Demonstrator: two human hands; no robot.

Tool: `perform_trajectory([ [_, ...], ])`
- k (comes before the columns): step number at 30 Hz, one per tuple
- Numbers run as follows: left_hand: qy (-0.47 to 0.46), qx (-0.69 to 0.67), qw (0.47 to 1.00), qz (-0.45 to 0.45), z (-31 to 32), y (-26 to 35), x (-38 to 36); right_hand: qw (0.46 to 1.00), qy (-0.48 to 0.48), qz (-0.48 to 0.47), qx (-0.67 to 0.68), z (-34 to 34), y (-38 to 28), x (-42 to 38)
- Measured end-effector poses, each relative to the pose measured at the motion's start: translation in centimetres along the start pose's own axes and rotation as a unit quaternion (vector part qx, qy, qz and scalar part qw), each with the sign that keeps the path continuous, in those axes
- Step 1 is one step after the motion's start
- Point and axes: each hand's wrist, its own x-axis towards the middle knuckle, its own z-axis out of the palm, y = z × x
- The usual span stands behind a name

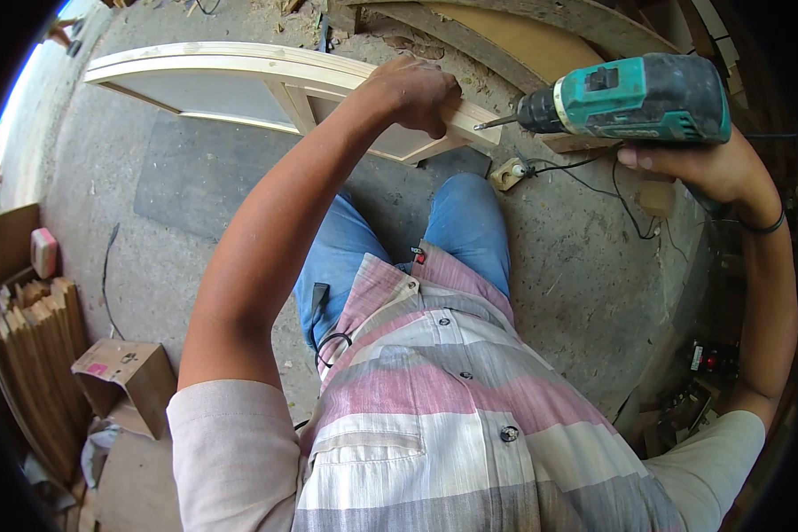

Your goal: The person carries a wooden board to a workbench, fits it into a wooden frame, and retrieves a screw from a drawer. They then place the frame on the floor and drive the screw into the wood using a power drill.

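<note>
My left hand (417,93) is wrapped over the right end of a pale wooden frame (230,60), which stands on edge across the space before my knees. Panels fill the frame's openings. In my right hand (709,168) is a green and black power drill (625,96), held sideways and pointing left. Its thin bit (495,121) reaches to the frame's end, the tip overlapping the wood in this view. My right fingers are mostly hidden beneath the drill body.
A dark mat (186,177) lies on the concrete floor under the frame. Right of my knee is a small socket block (508,174) with a plugged-in black cable (625,199). At left are stacked wooden strips (40,355) and a cardboard box (124,377); curved boards (470,40) lie at the back.
</note>
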Motion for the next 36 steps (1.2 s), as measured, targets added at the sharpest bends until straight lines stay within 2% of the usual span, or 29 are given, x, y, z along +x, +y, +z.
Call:
perform_trajectory([
  [7,-0.007,0.002,1.0,0.003,0.0,-0.1,0.2,0.999,0.023,-0.014,-0.035,0.4,0.1,0.0],
  [10,0.007,-0.001,1.0,0.012,0.1,-0.2,0.2,0.999,0.027,0.014,-0.043,0.5,0.0,0.1],
  [13,-0.004,0.01,1.0,0.006,0.0,-0.1,0.3,0.997,0.041,-0.014,-0.064,0.4,-0.1,0.2],
  [16,0.003,0.0,1.0,0.007,0.2,-0.3,0.4,0.994,0.024,0.037,-0.1,0.2,-0.5,0.3],
  [22,-0.009,0.007,1.0,0.006,-0.1,-0.2,0.5,0.992,0.047,-0.065,-0.101,0.4,0.3,0.1],
  [25,-0.002,0.014,1.0,0.0,-0.2,0.1,0.3,0.992,0.025,-0.095,-0.084,-0.5,1.1,0.8],
  [27,0.002,0.012,1.0,0.002,0.1,-0.2,0.5,0.99,-0.037,-0.017,-0.132,-1.8,2.8,1.4],
  [28,0.008,0.01,1.0,0.005,0.1,-0.2,0.5,0.991,-0.037,-0.017,-0.131,-1.7,2.6,1.3],
  [30,0.008,0.01,1.0,0.007,0.1,-0.3,0.6,0.971,-0.002,-0.118,-0.206,-1.5,2.1,1.0],
  [36,-0.001,0.01,1.0,0.004,0.0,-0.1,0.6,0.973,0.009,-0.064,-0.223,-1.6,2.3,1.0],
])
